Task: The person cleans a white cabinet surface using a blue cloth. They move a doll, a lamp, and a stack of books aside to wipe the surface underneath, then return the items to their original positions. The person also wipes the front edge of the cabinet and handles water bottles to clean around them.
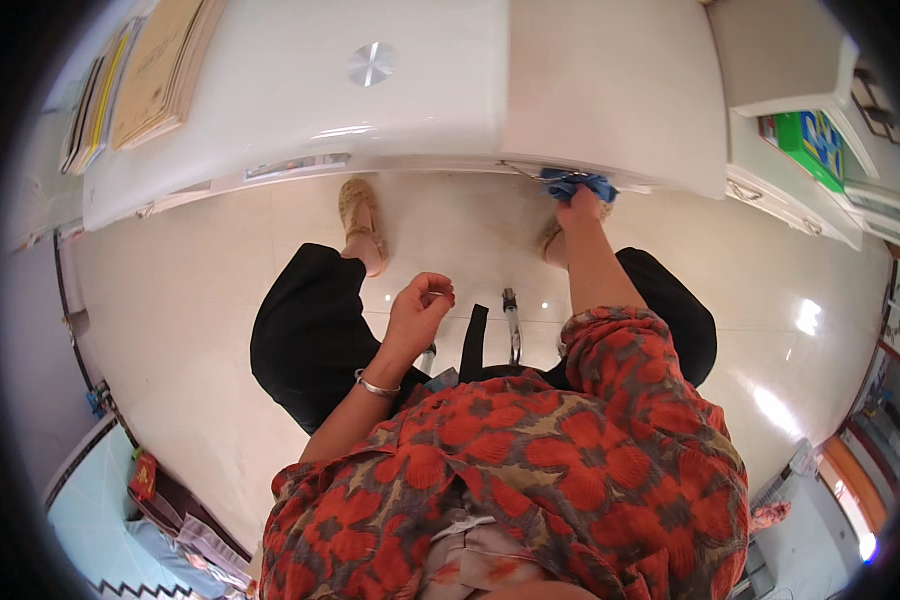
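My right hand [581,204] reaches forward to the front edge of a glossy white desk [435,90] and grips a crumpled blue cloth [559,185]. The cloth lies against the desk front, around one end of a thin metal drawer handle [520,170]. Part of the cloth is hidden behind my fingers. My left hand [422,304] hangs above my lap, clear of the desk. Its fingers curl in loosely towards the thumb, and I see nothing held in them. A silver bangle [377,386] circles the left wrist.
Notebooks and books [154,75] are stacked on the desk at the far left. A round metal disc [373,64] is set in the desktop. At the right stands a white drawer cabinet [780,202] with a green and blue box [810,148] in its recess. Chrome chair legs [514,330] show below me.
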The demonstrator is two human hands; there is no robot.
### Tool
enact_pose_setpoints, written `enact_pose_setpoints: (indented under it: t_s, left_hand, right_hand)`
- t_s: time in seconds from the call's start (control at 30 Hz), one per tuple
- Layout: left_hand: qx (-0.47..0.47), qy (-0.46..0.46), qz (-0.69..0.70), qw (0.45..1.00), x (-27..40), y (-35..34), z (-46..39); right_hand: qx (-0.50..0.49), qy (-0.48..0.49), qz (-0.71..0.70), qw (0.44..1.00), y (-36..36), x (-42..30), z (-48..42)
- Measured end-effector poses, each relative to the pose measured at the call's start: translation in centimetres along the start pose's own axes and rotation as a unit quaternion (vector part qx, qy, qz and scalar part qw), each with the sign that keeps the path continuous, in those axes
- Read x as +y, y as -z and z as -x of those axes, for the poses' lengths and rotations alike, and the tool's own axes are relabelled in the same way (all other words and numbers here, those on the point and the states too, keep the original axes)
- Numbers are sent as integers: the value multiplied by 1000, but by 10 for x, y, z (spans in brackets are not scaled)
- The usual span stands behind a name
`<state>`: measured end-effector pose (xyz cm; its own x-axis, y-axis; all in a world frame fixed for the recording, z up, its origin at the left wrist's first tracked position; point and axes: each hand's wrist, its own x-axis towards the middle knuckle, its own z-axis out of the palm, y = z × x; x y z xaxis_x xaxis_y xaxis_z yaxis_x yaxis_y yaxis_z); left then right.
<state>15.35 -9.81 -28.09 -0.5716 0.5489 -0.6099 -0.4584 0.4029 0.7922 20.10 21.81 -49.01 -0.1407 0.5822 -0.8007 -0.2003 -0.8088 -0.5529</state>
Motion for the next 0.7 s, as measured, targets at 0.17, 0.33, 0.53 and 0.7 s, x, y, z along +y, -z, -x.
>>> enact_pose_setpoints:
  t_s: [0.17, 0.33, 0.53, 0.7]
  left_hand:
    - [16, 19, 34, 999, -6, 6, 13]
    - [36, 0, 44, 998, -2, 17, 11]
    - [221, -142, 68, 962, 13, 44, -12]
    - [298, -247, 38, 921, 35, 59, -36]
  right_hand:
    - [-18, -148, -77, 986, -66, 84, 44]
    - [-181, -243, 9, 953, -134, 156, 102]
    - [-449, -120, 385, 797, -128, 118, 193]
    - [-459, -72, 484, 742, -81, 44, 214]
